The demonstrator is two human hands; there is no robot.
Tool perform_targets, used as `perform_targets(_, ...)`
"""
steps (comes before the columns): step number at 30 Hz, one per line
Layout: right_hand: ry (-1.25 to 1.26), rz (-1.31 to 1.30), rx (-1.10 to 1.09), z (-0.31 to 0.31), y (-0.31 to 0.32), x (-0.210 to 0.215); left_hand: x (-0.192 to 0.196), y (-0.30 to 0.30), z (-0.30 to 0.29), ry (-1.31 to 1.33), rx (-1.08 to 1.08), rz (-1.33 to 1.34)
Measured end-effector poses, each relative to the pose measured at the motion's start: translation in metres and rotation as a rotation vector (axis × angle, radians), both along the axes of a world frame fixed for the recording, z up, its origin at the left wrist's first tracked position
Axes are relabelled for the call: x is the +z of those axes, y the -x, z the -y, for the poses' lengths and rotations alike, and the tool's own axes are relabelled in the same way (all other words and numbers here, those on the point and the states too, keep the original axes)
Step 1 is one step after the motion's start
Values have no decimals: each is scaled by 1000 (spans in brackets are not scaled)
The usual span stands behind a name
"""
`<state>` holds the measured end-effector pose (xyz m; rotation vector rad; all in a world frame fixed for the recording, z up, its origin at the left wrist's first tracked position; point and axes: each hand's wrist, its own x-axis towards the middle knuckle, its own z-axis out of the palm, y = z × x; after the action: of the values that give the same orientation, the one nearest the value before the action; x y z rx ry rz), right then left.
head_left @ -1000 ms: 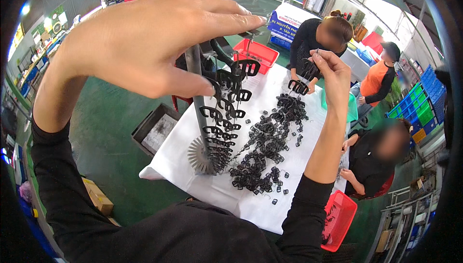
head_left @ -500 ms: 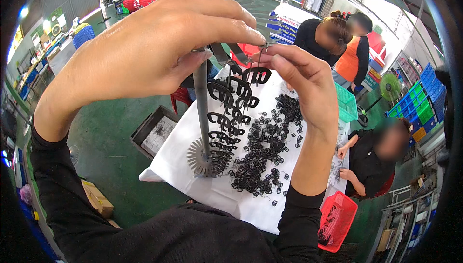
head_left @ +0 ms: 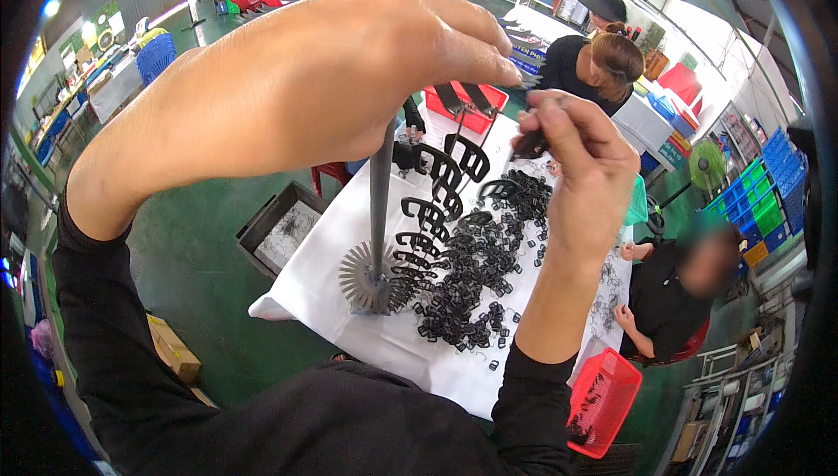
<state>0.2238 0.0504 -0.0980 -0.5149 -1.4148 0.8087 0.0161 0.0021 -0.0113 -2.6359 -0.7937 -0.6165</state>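
My left hand (head_left: pixel 375 66) arches over the grey upright pole (head_left: pixel 381 205). Its fingers are bent and close together, with their tips against a thin metal blade (head_left: pixel 529 77) of the upper rack. The thumb is mostly hidden. Closed in a pinch, my right hand (head_left: pixel 580 166) is just right of that blade, with a dark piece (head_left: pixel 530 143) at its fingertips that looks like a black buckle. Black buckles (head_left: pixel 472 157) hang on wires from the blades between my arms. Below them, a ring of flat metal blades (head_left: pixel 356 275) surrounds the pole's foot.
A heap of black buckles (head_left: pixel 471 284) covers part of the white-covered table (head_left: pixel 305 297). Red baskets (head_left: pixel 611 397) stand at the right front and far side. A grey bin (head_left: pixel 271 227) is at the left. A person (head_left: pixel 676 293) works at the right edge; others are behind.
My right hand has come away from my left fingertips and lowered slightly, now with a dark piece in its pinch. My left hand has shifted right, and the hanging buckles have moved.
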Motion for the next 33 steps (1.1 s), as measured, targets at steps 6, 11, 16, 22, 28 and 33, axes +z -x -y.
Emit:
perform_targets(6, 42, 84, 37, -9, -19, -9, 1, -2, 3, 9, 52, -29)
perform_targets(11, 33, 190, 46, -3, -14, -12, 7, -2, 12, 106, 46, -92)
perform_targets(16, 17, 117, 52, 11, -10, -12, 4, -5, 9, 113, 57, -134)
perform_targets(22, -70, 183, 60, 14, -11, -9, -3, -8, 7, 47, -90, 1)
perform_targets(28, -155, 180, 25, 12, -9, -10, -3, -7, 9, 3, -56, -36)
perform_targets(33, -109, 108, -121, 4, -25, -15, -1, -2, 12, 37, 87, -30)
